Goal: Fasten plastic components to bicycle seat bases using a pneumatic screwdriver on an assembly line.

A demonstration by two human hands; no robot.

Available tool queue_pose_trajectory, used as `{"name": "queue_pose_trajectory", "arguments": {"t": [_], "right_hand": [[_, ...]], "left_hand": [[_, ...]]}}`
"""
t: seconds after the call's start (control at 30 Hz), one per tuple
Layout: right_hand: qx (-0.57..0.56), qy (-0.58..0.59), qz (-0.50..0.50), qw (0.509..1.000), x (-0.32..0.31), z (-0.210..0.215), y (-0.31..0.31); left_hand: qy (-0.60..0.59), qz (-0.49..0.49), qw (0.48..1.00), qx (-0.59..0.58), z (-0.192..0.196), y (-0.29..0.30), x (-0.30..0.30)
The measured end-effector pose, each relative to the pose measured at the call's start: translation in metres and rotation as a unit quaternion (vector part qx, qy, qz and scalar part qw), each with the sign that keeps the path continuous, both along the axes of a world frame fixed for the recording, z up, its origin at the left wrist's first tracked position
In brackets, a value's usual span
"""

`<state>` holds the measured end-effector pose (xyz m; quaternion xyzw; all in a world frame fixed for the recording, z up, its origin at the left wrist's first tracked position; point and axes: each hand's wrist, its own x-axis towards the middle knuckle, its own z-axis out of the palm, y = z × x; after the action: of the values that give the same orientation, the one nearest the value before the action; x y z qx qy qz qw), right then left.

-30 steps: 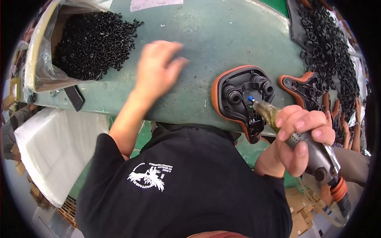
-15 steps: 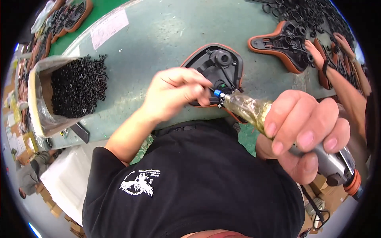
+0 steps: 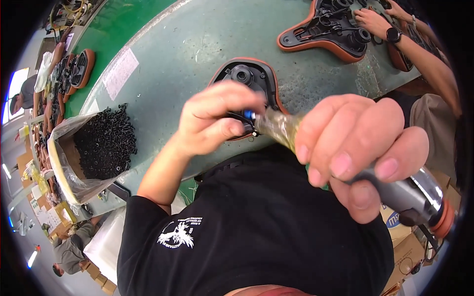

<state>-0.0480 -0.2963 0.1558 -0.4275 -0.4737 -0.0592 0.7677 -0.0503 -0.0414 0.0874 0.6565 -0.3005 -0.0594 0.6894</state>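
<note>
My right hand [image 3: 363, 148] is wrapped round a power screwdriver [image 3: 412, 190] with a silver-grey body, an orange ring at its rear and clear, yellowish wrapping toward the front. Its blue tip [image 3: 249, 114] points left, close to the fingers of my left hand [image 3: 210, 118]. Those fingers are curled in and slightly blurred; whatever they pinch is too small or hidden to make out. Beneath both hands a bicycle saddle [image 3: 242, 74] lies underside up, black inside with an orange-brown rim. The hands and the screwdriver cover its near part.
On the left stands a plastic-lined carton [image 3: 64, 170] holding many black screws [image 3: 106, 148], with a dark phone-like object [image 3: 118, 191] beside it. Another upturned saddle [image 3: 340, 47] lies at the far right, near a co-worker's hand [image 3: 373, 22]. A paper sheet [image 3: 121, 74] lies on the green table [image 3: 168, 64].
The view has shifted, so the co-worker's saddle sits higher up. My right hand and screwdriver have come left in the picture; the tip stays by my left fingers.
</note>
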Motion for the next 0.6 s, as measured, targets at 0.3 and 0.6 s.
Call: {"name": "queue_pose_trajectory", "arguments": {"t": [0.3, 0.6], "right_hand": [[-0.125, 0.042, -0.088, 0.987, 0.026, -0.007, 0.024], [-0.232, 0.025, -0.115, 0.965, 0.029, -0.014, 0.057]], "left_hand": [[-0.153, 0.077, 0.934, 0.313, -0.034, 0.022, 0.070], [-0.084, 0.052, 0.987, 0.129, -0.072, 0.021, 0.069]]}}
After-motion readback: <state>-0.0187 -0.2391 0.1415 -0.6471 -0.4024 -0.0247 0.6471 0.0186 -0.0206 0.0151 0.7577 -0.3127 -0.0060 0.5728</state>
